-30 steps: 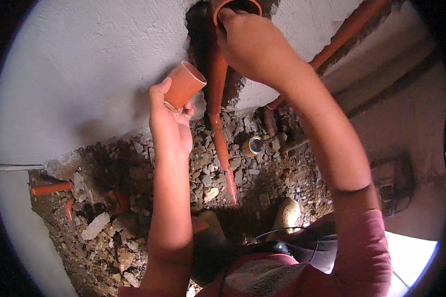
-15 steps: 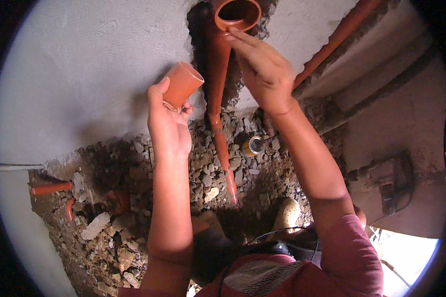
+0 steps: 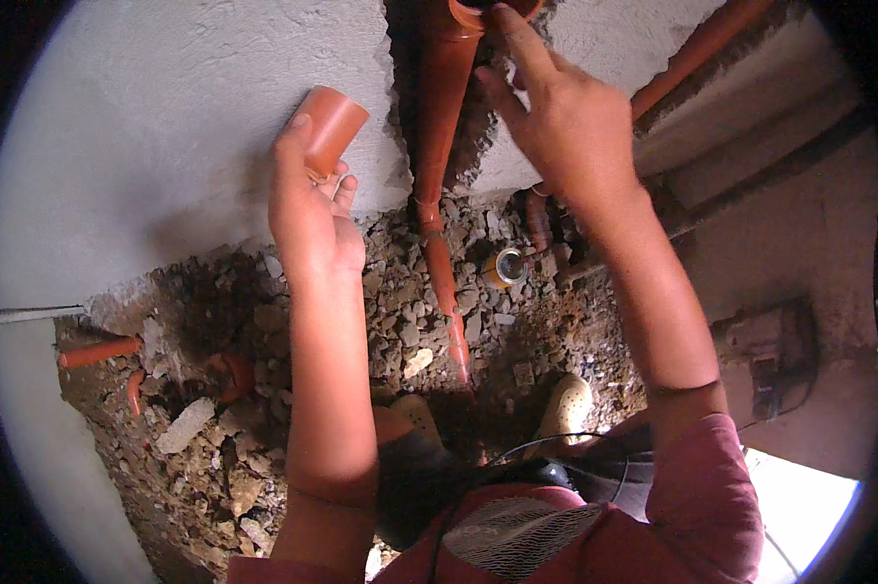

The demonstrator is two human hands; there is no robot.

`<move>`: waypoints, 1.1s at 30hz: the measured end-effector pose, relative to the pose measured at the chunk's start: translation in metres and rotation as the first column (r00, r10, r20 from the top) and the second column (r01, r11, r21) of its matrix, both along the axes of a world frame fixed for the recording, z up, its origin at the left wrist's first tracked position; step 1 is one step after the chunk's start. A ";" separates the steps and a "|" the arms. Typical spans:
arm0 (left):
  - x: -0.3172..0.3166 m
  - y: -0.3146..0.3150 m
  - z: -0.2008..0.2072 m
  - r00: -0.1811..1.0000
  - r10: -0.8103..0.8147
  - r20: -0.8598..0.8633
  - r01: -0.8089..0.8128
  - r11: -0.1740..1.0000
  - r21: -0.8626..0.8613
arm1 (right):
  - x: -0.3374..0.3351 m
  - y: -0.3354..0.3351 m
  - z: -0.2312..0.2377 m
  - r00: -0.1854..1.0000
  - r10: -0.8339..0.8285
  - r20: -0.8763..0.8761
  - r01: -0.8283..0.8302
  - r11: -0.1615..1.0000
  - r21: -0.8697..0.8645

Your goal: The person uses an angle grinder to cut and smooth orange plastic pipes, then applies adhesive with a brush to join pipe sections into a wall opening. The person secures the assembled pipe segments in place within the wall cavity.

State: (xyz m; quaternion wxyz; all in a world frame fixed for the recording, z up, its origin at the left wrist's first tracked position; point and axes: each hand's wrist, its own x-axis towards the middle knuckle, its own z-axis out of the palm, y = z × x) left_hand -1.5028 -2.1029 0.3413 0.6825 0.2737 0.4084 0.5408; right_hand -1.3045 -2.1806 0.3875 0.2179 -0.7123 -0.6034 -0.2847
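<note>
My left hand (image 3: 308, 222) holds a short piece of orange plastic pipe (image 3: 335, 125), tilted, in front of the grey wall. Its thumb lies along the side and the fingers are at the lower end. At the top, my right hand (image 3: 585, 136) reaches to the wide open mouth (image 3: 466, 16) of an orange drain pipe (image 3: 444, 112) set in a broken channel in the wall. The index finger touches the rim, with the thumb spread away from it. I see nothing held in that hand. The pipe's far rim is cut off by the picture edge.
An orange pipe (image 3: 441, 277) continues down into the rubble (image 3: 390, 307). A small open can (image 3: 506, 268) stands on the stones. Other orange pipe ends (image 3: 100, 351) stick out at left. A sloping pipe (image 3: 697, 58) runs at upper right. My clogs (image 3: 567, 407) are below.
My right hand has gone from a flat hand under the rim to an extended finger at it. The pipe piece in my left hand has shifted up and left. The view has moved slightly.
</note>
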 end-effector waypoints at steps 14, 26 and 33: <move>-0.006 0.005 -0.006 0.999 0.004 0.041 -0.005 0.999 0.032 | -0.022 -0.007 0.025 -0.351 0.571 -0.742 -0.142 0.751 0.645; -0.014 0.007 -0.018 0.973 -0.141 0.184 0.135 0.990 0.048 | 0.095 -0.170 -0.320 0.123 -0.416 -0.901 0.313 0.878 -0.362; -0.006 -0.013 -0.014 0.941 -0.337 0.032 0.333 0.939 0.087 | 0.084 -0.165 -0.413 0.198 -0.469 -0.861 0.096 0.883 -0.459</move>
